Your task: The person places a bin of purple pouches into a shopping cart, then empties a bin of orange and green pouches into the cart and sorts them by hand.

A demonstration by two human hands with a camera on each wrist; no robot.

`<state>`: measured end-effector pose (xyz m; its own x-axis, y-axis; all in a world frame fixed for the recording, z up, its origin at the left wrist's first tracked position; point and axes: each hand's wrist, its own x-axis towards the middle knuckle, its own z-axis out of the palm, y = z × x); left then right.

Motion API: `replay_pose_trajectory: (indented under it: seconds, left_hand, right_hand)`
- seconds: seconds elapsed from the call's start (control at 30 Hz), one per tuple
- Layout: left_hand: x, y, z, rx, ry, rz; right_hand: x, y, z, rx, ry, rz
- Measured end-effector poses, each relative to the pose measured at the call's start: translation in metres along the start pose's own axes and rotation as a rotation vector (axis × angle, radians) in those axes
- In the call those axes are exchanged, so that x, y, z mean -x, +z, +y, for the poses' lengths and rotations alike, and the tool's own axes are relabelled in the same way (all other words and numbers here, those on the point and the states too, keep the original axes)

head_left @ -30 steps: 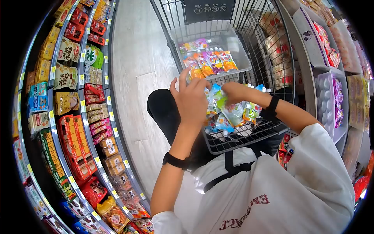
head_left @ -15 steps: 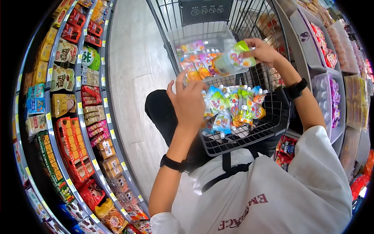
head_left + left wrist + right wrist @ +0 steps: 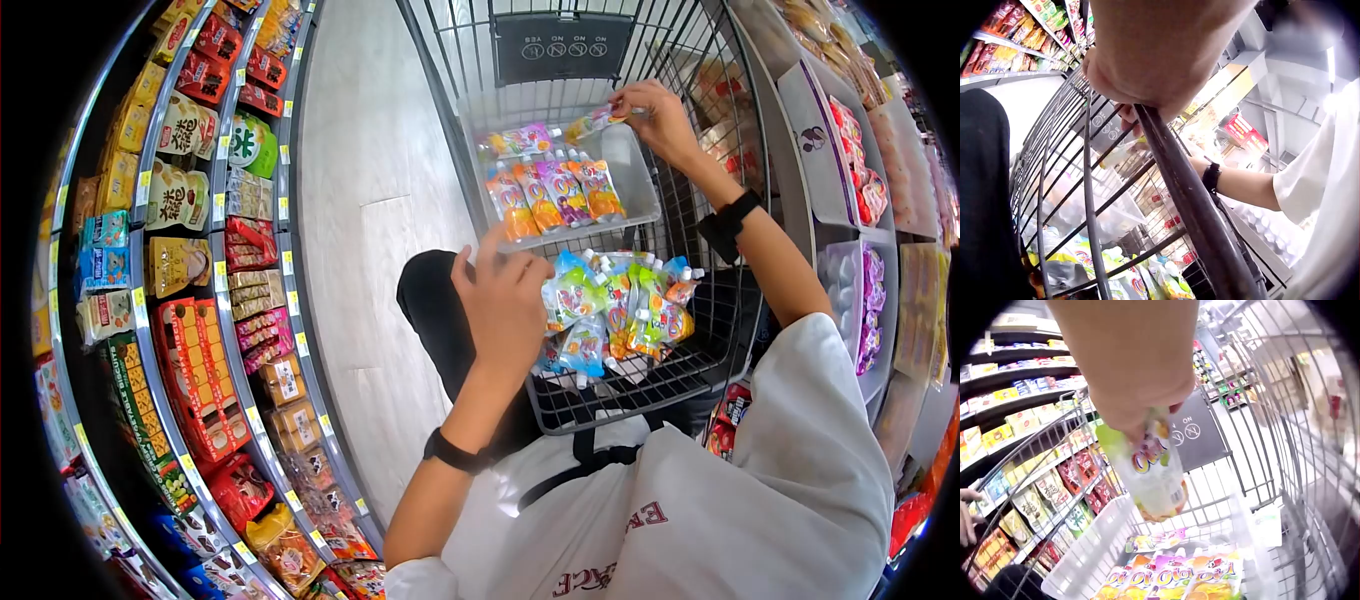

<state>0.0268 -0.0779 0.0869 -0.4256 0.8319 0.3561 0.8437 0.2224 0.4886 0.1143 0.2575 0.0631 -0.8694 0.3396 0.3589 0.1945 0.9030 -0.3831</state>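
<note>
My right hand [image 3: 652, 112] pinches a spouted jelly pouch [image 3: 1147, 464] by its top end, over the back of a clear plastic bin [image 3: 645, 192]. The pouch hangs tilted, its lower end toward the bin. Inside, several orange and purple pouches [image 3: 552, 190] lie side by side in a row, with another pouch [image 3: 522, 140] lying crosswise behind them. My left hand [image 3: 508, 302] is at the cart's left side rim [image 3: 1188, 194], fingers loosely spread and holding nothing. Right of it, a loose pile of green, blue and orange pouches [image 3: 620, 305] lies in the near end of the cart.
The wire shopping cart [image 3: 640, 415] surrounds bin and pile, with a dark sign panel [image 3: 562, 48] at its far end. Snack shelves [image 3: 225, 330] run along the left, beyond a strip of pale floor [image 3: 350, 200]. White display boxes [image 3: 830, 150] stand close on the right.
My right hand has lifted a pouch out of the near pile and carried it forward to the back of the bin. My left hand has stayed at the cart's left side.
</note>
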Motion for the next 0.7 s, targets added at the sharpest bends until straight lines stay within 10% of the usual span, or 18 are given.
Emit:
replay_pose_trajectory:
  seconds: [0.1, 0.23, 0.33, 0.7]
  left_hand:
    - [-0.002, -0.001, 0.001, -0.023, -0.012, -0.016]
    - [-0.002, 0.002, 0.0, -0.027, -0.054, -0.04]
    - [-0.003, 0.001, 0.0, -0.023, -0.059, -0.043]
    - [-0.003, 0.004, -0.001, -0.032, -0.057, -0.046]
  right_hand:
    - [-0.013, 0.031, 0.025, -0.261, 0.045, 0.111]
    - [-0.014, 0.083, 0.074, 0.126, -0.163, -0.083]
    - [-0.019, 0.097, 0.065, 0.166, 0.189, -0.52]
    - [-0.011, 0.179, 0.045, 0.243, 0.306, -0.64]
